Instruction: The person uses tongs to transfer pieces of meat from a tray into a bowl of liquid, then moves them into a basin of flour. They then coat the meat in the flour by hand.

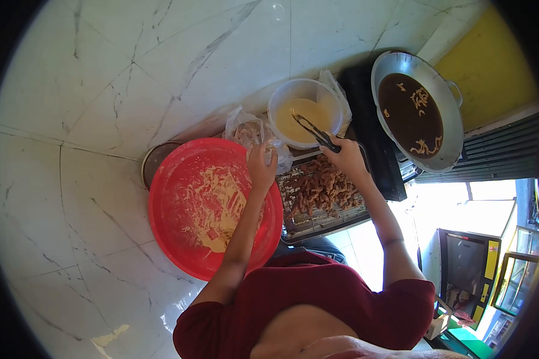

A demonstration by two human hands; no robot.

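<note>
My right hand [343, 153] is closed round the handle of black tongs [310, 127], whose tips reach into a clear tub of pale batter [317, 109]. My left hand [262, 165] is closed at the edge of a clear plastic bag [245, 130] with pale pieces inside, above the rim of a red basin [172, 179]. Flour lies in the basin, partly behind my left forearm. Below my right hand, a tray [293, 230] holds a heap of brown fried pieces [323, 188].
A large wok [455, 128] of dark oil, with several pale strips in it, sits on a black stove [365, 131] at the right. A round metal container [153, 164] shows behind the basin. A glass-sided cabinet [461, 263] stands at the lower right.
</note>
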